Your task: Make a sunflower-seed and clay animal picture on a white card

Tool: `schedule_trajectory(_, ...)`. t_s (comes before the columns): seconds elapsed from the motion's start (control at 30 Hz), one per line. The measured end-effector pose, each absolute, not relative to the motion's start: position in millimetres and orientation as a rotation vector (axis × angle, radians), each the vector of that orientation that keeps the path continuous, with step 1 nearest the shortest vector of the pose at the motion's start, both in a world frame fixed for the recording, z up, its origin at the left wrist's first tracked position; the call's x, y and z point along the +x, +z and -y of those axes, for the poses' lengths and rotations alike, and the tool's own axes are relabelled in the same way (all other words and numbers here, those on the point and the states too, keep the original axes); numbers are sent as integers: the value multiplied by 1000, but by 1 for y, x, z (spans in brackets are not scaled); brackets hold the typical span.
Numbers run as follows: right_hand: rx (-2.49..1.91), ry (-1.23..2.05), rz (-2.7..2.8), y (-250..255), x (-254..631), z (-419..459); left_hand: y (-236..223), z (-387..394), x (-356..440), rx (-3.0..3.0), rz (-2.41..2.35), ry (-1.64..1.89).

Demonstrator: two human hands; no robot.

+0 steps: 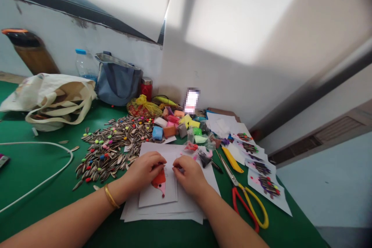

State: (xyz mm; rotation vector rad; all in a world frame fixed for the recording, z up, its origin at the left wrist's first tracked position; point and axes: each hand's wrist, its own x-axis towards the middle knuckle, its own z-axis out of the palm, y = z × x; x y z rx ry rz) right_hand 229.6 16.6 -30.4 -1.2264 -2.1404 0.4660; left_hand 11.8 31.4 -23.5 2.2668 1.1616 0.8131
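Note:
A small white sheet [149, 197] lies on a stack of larger papers [192, 214]. On it is a flat orange clay shape [159, 181] with a pink pointed snout, a black eye dot and a dark red tip, like a hedgehog. My left hand [147, 168] is over the top of this shape, thumb and fingers pinched together. Just beside the small sheet, my right hand [190, 173] has its fingers curled and its thumb against the forefinger. Whatever either pinch holds is hidden or too small to make out.
Sunflower seeds [116, 139] with coloured clay bits spread at left. Clay blocks [170, 131] sit behind the papers. Red-and-yellow scissors [241, 190] and a yellow cutter [232, 159] lie right, near finished seed pictures [269, 186]. A phone [192, 100] stands behind; a white cable [43, 143] curves left.

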Motion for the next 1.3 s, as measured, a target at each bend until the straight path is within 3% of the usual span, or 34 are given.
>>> schedule_trajectory(0.73, -1245, 433, 2157, -28, 229, -16, -22, -30, 12, 2282, -1146, 804)
schedule_trajectory(1.3, -1113, 876, 1724, -26, 221, -12, -17, -24, 18, 2326, -1117, 895)
